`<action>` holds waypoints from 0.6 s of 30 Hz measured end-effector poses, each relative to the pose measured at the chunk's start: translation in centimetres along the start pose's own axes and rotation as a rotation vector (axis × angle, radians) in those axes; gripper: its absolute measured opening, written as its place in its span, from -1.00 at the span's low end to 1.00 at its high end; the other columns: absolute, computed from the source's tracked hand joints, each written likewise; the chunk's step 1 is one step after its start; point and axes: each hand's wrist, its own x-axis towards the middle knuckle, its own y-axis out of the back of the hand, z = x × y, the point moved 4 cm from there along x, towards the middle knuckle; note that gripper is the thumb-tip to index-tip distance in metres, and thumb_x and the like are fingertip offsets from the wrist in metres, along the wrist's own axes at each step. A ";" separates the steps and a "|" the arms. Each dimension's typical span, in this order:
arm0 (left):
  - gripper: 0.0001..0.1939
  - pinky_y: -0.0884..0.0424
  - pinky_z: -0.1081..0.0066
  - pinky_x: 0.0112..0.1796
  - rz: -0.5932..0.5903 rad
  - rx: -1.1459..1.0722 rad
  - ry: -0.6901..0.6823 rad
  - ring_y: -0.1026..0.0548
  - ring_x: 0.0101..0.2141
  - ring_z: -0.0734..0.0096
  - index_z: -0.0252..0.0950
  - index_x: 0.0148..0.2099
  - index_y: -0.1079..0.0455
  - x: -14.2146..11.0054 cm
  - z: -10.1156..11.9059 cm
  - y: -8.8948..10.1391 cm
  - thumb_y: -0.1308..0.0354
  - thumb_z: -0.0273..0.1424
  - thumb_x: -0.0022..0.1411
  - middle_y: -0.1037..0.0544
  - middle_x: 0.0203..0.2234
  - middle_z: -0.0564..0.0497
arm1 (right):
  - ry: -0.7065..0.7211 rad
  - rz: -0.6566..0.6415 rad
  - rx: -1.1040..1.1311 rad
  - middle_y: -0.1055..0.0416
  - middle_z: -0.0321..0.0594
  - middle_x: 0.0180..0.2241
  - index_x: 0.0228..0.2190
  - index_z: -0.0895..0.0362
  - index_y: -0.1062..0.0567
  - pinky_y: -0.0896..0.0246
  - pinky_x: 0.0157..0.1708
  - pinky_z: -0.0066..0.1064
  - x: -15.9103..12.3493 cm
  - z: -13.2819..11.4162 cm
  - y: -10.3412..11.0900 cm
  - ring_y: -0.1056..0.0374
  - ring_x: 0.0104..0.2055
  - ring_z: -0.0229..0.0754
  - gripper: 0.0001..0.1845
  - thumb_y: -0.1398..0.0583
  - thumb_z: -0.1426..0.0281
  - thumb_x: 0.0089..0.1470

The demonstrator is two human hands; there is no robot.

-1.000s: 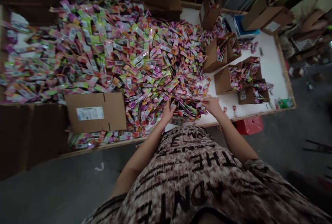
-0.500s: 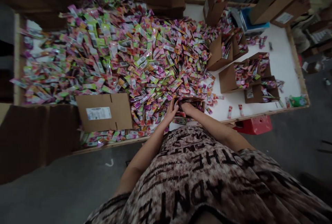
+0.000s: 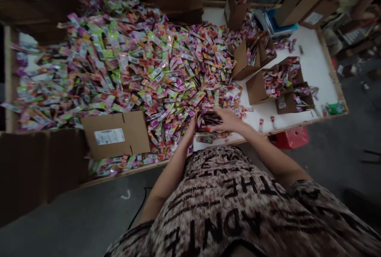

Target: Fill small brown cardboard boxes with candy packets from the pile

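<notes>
A small cardboard box (image 3: pixel 210 121) packed with small, slim printed packets stands near the front edge of the table. My left hand (image 3: pixel 188 135) lies along its left side with fingers pointing away from me, holding that side. Across the box's right end, my right hand (image 3: pixel 228 121) has its thumb on the near side and fingers toward the far side; it is slightly blurred. Behind the box spreads a large heap of loose colourful packets (image 3: pixel 160 70). One greenish packet (image 3: pixel 204 139) lies just in front of the box.
Several filled cardboard boxes (image 3: pixel 255 88) stand to the right. A flattened carton with a label (image 3: pixel 137 130) rests on the heap at left. A wooden rim (image 3: pixel 333 66) edges the white table. A red stool (image 3: pixel 293 138) is below the front edge.
My right hand has come out of the box and moved to its right end. My left hand stays at the left side. The camera view has shifted slightly.
</notes>
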 end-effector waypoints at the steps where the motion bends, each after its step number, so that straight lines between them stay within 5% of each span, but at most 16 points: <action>1: -0.22 -0.44 0.09 0.07 0.011 -0.076 0.052 -0.34 0.27 0.04 -0.10 0.37 -0.27 0.0 -0.3 0.3 0.25 0.24 0.36 -0.40 0.27 -0.13 | 0.020 -0.108 -0.070 -0.25 0.11 0.30 0.35 0.10 -0.22 -0.17 0.22 0.07 -0.4 -0.8 -2.8 -0.18 0.30 0.28 0.08 -0.46 0.07 -0.10; 5: -0.26 -0.53 0.31 -0.20 0.184 -0.194 0.247 -0.53 0.05 0.15 -0.22 0.21 -0.40 0.5 -2.4 1.4 0.13 0.22 0.34 -0.56 0.07 -0.17 | 0.012 -0.253 -0.167 -0.46 0.10 0.11 0.06 0.23 -0.54 -0.22 0.15 -0.12 -1.5 -0.7 -9.8 -0.28 0.21 0.12 -0.57 -0.25 0.42 0.15; 8: -0.36 -0.50 0.39 -0.29 0.257 -0.142 0.301 -0.58 -0.09 0.19 -0.32 0.09 -0.46 1.1 -3.6 0.9 -0.04 0.13 0.31 -0.63 -0.14 -0.16 | 0.066 -0.257 -0.142 -0.54 0.10 -0.03 -0.16 0.29 -0.63 -0.24 0.11 -0.21 -2.3 1.6 -10.4 -0.35 0.13 0.07 -0.72 -0.17 0.52 0.13; 11: -0.39 -0.52 0.32 -0.30 0.182 -0.094 0.332 -0.59 -0.12 0.12 -0.27 -0.01 -0.49 1.8 -4.0 -0.8 -0.07 0.16 0.26 -0.64 -0.23 -0.12 | 0.121 -0.227 -0.043 -0.53 0.06 0.03 -0.12 0.26 -0.63 -0.23 0.15 -0.24 -4.0 4.4 -9.8 -0.34 0.18 0.04 -0.66 -0.17 0.58 0.09; 15: -0.38 -0.56 0.21 -0.17 0.021 -0.109 0.356 -0.59 -0.04 0.05 -0.19 -0.05 -0.50 3.5 -3.3 -4.9 -0.07 0.23 0.21 -0.65 -0.16 -0.09 | 0.148 -0.086 0.146 -0.46 -0.08 0.17 -0.02 0.11 -0.62 -0.15 0.28 -0.26 -8.6 8.4 -8.5 -0.19 0.36 -0.07 -0.59 -0.18 0.57 0.12; 18: -0.35 -0.54 0.22 -0.11 -0.139 -0.128 0.362 -0.58 -0.03 0.05 -0.25 -0.02 -0.49 5.2 -2.1 -12.0 -0.20 0.20 0.14 -0.65 -0.13 -0.12 | 0.074 0.070 0.214 -0.47 -0.16 0.17 -0.01 0.03 -0.63 -0.14 0.31 -0.22 -14.0 12.9 -6.0 -0.19 0.36 -0.10 -0.60 -0.18 0.52 0.16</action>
